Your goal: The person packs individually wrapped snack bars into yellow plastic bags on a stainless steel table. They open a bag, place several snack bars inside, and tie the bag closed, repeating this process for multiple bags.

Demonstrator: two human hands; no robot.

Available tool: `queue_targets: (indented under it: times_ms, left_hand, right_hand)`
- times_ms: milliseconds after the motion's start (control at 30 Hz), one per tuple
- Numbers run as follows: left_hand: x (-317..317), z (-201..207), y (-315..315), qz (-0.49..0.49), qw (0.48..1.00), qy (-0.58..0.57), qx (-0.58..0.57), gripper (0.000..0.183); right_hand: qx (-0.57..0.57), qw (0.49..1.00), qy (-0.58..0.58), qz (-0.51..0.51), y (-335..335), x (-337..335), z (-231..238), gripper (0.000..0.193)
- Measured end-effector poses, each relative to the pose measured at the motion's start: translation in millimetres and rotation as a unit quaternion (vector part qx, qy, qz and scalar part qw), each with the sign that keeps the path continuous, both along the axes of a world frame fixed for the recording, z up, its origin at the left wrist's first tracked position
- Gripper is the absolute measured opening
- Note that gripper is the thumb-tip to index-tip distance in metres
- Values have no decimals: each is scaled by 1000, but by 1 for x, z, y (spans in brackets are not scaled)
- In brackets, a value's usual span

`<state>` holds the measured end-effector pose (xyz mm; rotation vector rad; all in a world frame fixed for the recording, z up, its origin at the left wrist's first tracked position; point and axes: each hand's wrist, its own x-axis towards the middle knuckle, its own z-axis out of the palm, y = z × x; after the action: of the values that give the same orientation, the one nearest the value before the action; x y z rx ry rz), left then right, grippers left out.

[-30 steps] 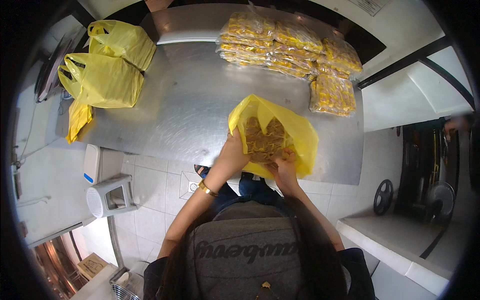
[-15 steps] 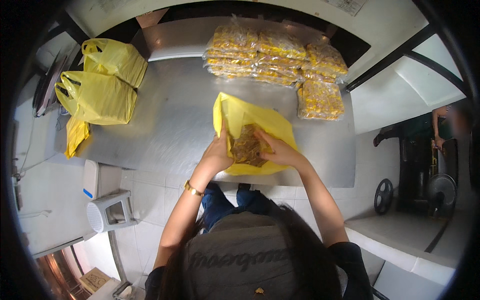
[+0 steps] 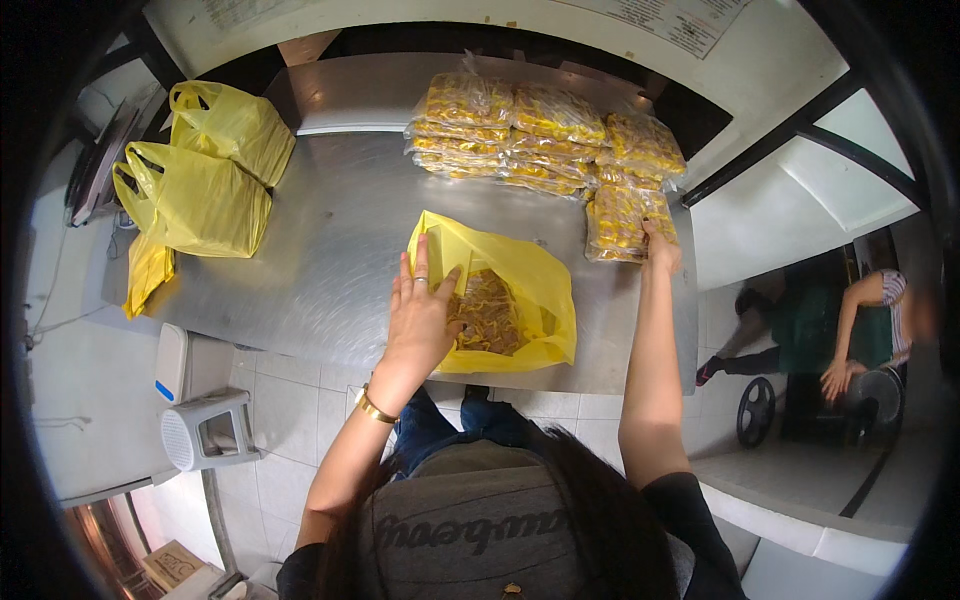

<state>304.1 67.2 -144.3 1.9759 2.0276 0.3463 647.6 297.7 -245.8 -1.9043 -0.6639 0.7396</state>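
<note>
An open yellow plastic bag lies at the near edge of the metal table. Inside it shows a clear-wrapped packet of brown and yellow pieces. My left hand rests against the bag's left side, fingers stretched and apart, its thumb toward the mouth. Off to the right, my right hand grips the near right edge of another clear plastic packet, with fingers bent over its top. That packet lies in front of the stacked ones; the underside of my right hand's grip is hidden.
Several similar packets are stacked along the back of the metal table. Two filled yellow bags stand at the left, beside folded yellow bags. A grey stool is on the floor. Another person is at the right.
My right hand has left the bag's inside and reached right to the front packet. My left hand has stayed at the bag's left side, its fingers now more spread.
</note>
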Motion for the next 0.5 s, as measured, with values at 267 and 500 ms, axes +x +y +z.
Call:
queue_targets:
  times_ms: [267, 500]
  left_hand:
    - [2, -18, 3, -45, 997, 11, 55, 57]
    - [-28, -4, 14, -74, 992, 8, 102, 43]
  right_hand:
    - [250, 929, 242, -128, 8, -46, -7, 45]
    - [332, 861, 380, 66, -36, -47, 19, 34]
